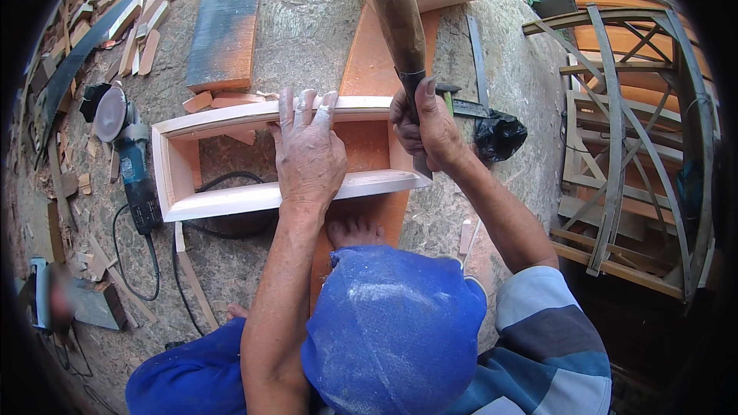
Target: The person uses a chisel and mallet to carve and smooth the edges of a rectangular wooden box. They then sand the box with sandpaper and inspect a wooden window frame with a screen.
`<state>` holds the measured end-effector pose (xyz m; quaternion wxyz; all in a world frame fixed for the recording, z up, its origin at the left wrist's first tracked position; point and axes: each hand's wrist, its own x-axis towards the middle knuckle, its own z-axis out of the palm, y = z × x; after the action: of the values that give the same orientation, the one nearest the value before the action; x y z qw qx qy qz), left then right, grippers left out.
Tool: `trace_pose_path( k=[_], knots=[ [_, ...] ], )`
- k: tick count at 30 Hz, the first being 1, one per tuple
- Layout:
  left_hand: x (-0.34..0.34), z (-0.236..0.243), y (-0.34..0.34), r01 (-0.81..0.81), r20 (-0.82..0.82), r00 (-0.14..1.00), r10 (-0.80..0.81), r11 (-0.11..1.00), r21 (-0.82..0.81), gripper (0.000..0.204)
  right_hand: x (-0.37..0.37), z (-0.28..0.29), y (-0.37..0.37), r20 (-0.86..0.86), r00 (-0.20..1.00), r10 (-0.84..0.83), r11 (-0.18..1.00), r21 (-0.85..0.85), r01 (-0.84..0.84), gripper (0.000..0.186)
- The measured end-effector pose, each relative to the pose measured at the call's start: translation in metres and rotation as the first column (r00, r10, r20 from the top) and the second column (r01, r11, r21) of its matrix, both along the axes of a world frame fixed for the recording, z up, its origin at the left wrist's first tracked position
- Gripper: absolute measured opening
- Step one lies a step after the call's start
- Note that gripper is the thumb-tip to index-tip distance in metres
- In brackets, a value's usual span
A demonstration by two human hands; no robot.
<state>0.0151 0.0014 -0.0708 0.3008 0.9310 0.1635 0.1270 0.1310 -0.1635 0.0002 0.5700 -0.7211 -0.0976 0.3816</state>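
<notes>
The left hand grips the upper rail of a pale wooden box frame at centre, the right hand clenches a wooden-handled tool beside its right end, seemingly trimming there, and the next stroke calls for firm bracing.

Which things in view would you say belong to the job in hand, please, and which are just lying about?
Seemingly in the job:
wooden frame, under the left hand
wooden-handled tool, in the right hand
orange board, beneath the frame

Apparently just lying about:
grinder
wood offcuts
blackened board
black plastic bag
</notes>
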Motion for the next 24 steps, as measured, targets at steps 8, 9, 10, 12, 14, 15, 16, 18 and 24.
trace_pose_path(
  k=[8, 9, 10, 12, 14, 15, 16, 18, 24],
  knots=[
    [0.0, -0.001, 0.001, -0.003, -0.01, 1.0, 0.002, 1.0, -0.009, 0.053, -0.006, -0.003, 0.002, 0.092, 0.993, 0.076, 0.994, -0.091, -0.068, 0.085],
    [-0.001, -0.001, 0.001, -0.001, -0.004, 1.0, 0.001, 1.0, -0.006, 0.053, -0.003, -0.002, 0.006, 0.097, 0.99, 0.103, 0.986, -0.14, -0.089, 0.086],
    [-0.001, -0.001, 0.001, 0.001, 0.001, 1.0, -0.001, 1.0, -0.002, 0.054, 0.001, -0.001, 0.011, 0.15, 0.981, 0.122, 0.987, -0.124, -0.104, 0.085],
    [-0.001, -0.001, 0.001, 0.013, 0.008, 1.0, -0.013, 1.0, -0.005, 0.054, 0.013, 0.002, 0.023, 0.159, 0.973, 0.168, 0.967, -0.22, -0.131, 0.085],
    [-0.001, 0.0, 0.002, 0.01, 0.028, 1.0, -0.01, 1.0, -0.008, 0.054, 0.029, 0.005, 0.035, 0.304, 0.936, 0.174, 0.981, -0.138, -0.138, 0.084],
    [-0.002, 0.001, 0.002, 0.017, 0.006, 1.0, -0.017, 1.0, -0.012, 0.054, 0.034, 0.007, 0.038, 0.368, 0.919, 0.141, 0.988, -0.117, -0.104, 0.083],
    [-0.001, 0.001, 0.001, 0.016, 0.013, 1.0, -0.016, 1.0, -0.007, 0.054, 0.038, 0.008, 0.039, 0.308, 0.943, 0.127, 0.987, -0.134, -0.089, 0.084],
    [-0.002, 0.001, 0.001, -0.004, 0.01, 1.0, 0.004, 1.0, 0.001, 0.053, 0.036, 0.008, 0.036, 0.217, 0.969, 0.121, 0.991, -0.08, -0.106, 0.084],
    [0.0, 0.001, 0.0, 0.008, -0.006, 1.0, -0.008, 1.0, 0.001, 0.054, 0.008, -0.002, 0.008, 0.111, 0.98, 0.168, 0.985, -0.053, -0.163, 0.083]
  ],
)
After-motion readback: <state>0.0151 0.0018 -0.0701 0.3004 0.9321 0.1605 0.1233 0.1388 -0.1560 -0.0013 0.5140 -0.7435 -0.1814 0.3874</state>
